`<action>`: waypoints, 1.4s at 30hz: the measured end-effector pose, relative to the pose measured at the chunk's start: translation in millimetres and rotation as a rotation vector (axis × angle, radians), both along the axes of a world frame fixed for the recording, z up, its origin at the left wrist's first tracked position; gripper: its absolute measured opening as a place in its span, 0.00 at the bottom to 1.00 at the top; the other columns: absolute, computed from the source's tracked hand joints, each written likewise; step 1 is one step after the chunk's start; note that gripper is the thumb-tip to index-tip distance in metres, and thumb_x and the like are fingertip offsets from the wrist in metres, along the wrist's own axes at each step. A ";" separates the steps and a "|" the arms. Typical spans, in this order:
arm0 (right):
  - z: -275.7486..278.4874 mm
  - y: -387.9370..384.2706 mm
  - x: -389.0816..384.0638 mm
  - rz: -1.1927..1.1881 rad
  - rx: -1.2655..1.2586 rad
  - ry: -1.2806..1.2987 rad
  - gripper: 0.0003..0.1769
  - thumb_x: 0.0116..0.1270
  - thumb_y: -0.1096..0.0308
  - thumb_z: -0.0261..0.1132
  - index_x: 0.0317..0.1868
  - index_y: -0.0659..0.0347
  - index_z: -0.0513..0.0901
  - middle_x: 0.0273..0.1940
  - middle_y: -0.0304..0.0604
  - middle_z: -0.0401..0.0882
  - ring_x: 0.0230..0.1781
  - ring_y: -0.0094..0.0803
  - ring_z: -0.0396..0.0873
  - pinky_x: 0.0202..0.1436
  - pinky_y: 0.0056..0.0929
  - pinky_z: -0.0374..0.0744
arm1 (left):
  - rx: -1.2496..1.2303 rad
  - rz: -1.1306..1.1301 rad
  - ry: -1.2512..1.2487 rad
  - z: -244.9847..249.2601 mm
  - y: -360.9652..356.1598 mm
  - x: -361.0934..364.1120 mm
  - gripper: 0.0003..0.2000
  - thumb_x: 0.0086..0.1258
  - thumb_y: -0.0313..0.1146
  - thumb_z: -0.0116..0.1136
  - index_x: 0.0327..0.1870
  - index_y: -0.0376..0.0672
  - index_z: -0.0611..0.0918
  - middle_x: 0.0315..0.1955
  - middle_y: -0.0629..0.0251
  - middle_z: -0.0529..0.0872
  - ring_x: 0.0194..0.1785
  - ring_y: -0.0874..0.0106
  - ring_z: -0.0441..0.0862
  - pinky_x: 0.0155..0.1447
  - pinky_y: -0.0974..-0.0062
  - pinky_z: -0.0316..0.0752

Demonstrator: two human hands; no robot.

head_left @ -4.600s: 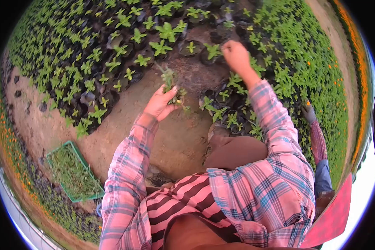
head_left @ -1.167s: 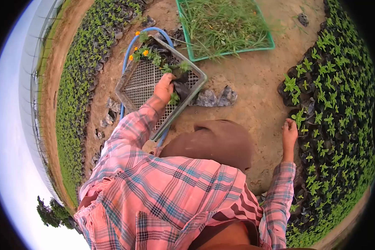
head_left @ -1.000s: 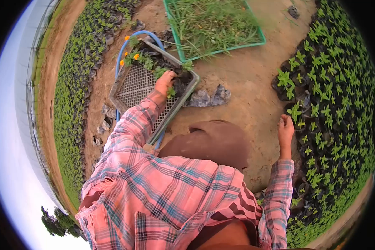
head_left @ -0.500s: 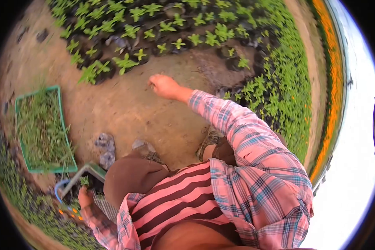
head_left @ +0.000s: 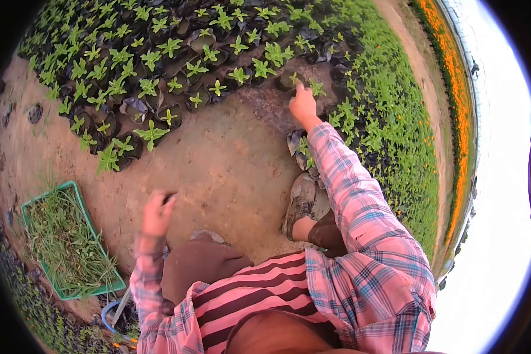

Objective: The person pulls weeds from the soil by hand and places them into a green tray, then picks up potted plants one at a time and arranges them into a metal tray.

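My right hand (head_left: 302,108) reaches forward to the edge of the seedling bed. Its fingertips meet a small green seedling (head_left: 294,77) in a dark bag, with the fingers mostly curled; whatever they pinch is hidden. Just right of it grows another seedling (head_left: 317,88). Over the bare soil at lower left hovers my left hand (head_left: 157,213), thumb and fingers apart, and nothing shows in it. Near that hand, to its left, a green crate (head_left: 92,227) holds a heap of pulled grass and weeds (head_left: 68,242).
Rows of potted seedlings (head_left: 149,60) fill the ground ahead, and denser plants (head_left: 389,141) stand at right. My shoe (head_left: 301,203) is close to the bagged plants. A blue hoop (head_left: 105,315) lies below the crate. Orange flowers (head_left: 459,112) line the far right.
My right hand has moved from above bare soil forward and right to the seedling. My left hand has left the stool-like frame and small green plant and come up over the soil.
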State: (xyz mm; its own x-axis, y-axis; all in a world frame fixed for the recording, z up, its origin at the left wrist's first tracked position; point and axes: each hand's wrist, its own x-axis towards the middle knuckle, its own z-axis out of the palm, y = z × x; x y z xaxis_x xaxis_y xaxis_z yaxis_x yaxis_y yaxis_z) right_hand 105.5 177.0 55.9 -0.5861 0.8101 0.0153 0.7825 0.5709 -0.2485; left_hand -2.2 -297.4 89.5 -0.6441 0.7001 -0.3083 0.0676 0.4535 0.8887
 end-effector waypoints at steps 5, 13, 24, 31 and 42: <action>-47.5 43.5 10.6 0.395 0.255 -0.114 0.09 0.57 0.72 0.57 0.38 0.63 0.76 0.34 0.54 0.78 0.37 0.51 0.77 0.42 0.44 0.77 | 0.125 -0.189 0.048 -23.8 71.7 28.1 0.08 0.65 0.33 0.57 0.40 0.38 0.81 0.34 0.54 0.81 0.39 0.57 0.79 0.43 0.65 0.74; 6.9 -111.9 -26.1 0.372 -0.642 0.092 0.12 0.55 0.65 0.67 0.33 0.66 0.79 0.27 0.51 0.79 0.23 0.41 0.80 0.32 0.33 0.78 | -0.051 -0.039 -0.370 -86.4 50.6 57.8 0.12 0.67 0.39 0.56 0.41 0.38 0.79 0.29 0.57 0.82 0.34 0.65 0.81 0.39 0.67 0.76; -4.6 -328.4 -109.8 1.171 -0.342 0.127 0.05 0.58 0.73 0.58 0.35 0.61 0.73 0.35 0.51 0.74 0.32 0.49 0.77 0.34 0.43 0.77 | 0.367 1.364 -0.656 -76.7 -10.6 -22.0 0.12 0.74 0.40 0.45 0.43 0.39 0.69 0.38 0.61 0.77 0.34 0.67 0.79 0.36 0.63 0.81; 8.5 -288.5 -14.4 0.933 -0.432 0.063 0.15 0.56 0.73 0.58 0.46 0.63 0.75 0.41 0.52 0.74 0.37 0.48 0.78 0.39 0.42 0.79 | 0.492 1.272 -0.614 -77.2 -0.4 -23.1 0.26 0.76 0.54 0.32 0.60 0.41 0.70 0.48 0.60 0.77 0.49 0.61 0.77 0.55 0.57 0.76; 5.2 -148.4 139.8 -0.244 -0.062 0.044 0.25 0.54 0.76 0.62 0.55 0.67 0.70 0.50 0.64 0.67 0.51 0.59 0.70 0.56 0.44 0.72 | 0.265 1.165 -0.419 -90.6 -6.3 -33.4 0.17 0.74 0.41 0.44 0.58 0.41 0.68 0.48 0.59 0.77 0.40 0.66 0.79 0.44 0.62 0.80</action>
State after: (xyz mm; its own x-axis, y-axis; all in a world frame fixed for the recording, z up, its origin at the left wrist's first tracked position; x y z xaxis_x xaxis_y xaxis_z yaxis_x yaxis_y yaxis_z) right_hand 245.3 28.6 61.1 -0.3726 0.9278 -0.0175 0.8831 0.3487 -0.3138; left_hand -35.6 -303.7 -1.1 -0.8055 -0.1429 -0.5751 -0.5588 -0.1398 0.8174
